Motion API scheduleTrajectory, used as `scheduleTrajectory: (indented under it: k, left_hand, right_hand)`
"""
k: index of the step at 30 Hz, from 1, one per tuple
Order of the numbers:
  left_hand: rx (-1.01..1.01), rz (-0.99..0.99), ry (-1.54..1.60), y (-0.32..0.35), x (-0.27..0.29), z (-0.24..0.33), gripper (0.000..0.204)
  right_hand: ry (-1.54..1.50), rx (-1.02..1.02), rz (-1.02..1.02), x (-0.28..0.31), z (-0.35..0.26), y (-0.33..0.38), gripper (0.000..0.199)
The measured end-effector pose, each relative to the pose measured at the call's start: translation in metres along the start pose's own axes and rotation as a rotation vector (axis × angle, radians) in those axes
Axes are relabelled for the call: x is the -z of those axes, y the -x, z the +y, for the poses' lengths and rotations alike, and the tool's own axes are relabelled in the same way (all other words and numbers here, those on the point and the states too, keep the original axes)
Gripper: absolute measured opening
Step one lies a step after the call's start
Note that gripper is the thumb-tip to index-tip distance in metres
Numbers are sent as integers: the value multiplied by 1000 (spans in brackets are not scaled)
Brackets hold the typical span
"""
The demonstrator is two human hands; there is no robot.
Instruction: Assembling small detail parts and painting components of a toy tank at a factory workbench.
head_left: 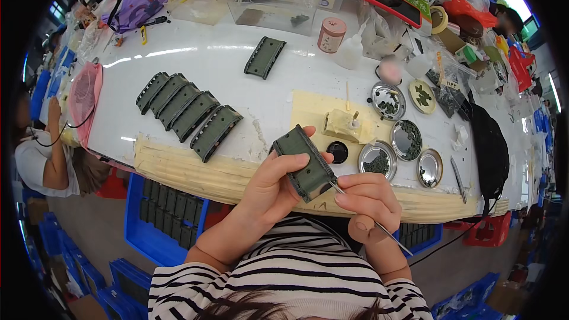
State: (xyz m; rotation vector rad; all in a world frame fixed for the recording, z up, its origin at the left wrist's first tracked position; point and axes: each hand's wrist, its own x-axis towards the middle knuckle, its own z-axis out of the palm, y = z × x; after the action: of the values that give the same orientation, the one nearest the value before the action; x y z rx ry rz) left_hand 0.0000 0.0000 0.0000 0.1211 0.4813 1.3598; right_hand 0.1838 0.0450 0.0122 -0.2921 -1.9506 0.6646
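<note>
Right now the left hand (274, 185) has its grip clenched around a green ribbed track piece (306, 163), held tilted just above the near edge of the white desk (207, 59). Beside it, the right hand (367, 197) pinches thin metal tweezers (370, 220), their tip touching the piece's lower end. Farther left, 5 similar green pieces (186, 114) lie in a row; 5 small round metal dishes (406, 140) sit right.

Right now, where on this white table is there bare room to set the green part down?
Bare patches: the white top between the row of five green parts and the lone green part, and the strip from that row to the yellow mat. Crowded: the metal dishes on the right and the clutter along the far edge.
</note>
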Motion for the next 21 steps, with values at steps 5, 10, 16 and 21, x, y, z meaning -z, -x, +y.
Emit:
scheduleTrajectory:
  k: [5,10,16,21]
  left_hand:
    - [13,-2,17,1,-1,1,50]
    - [12,19,18,1,-3,0,49]
    - [7,0,17,2,-1,0,49]
    - [-35,5,-43,2,-2,7,49]
  right_hand:
    - [-1,10,4,-1,0,0,25]
    - [2,10,4,-1,0,0,25]
    - [-1,4,4,-2,-1,1,23]
    - [-112,-30,47,-1,5,-2,24]
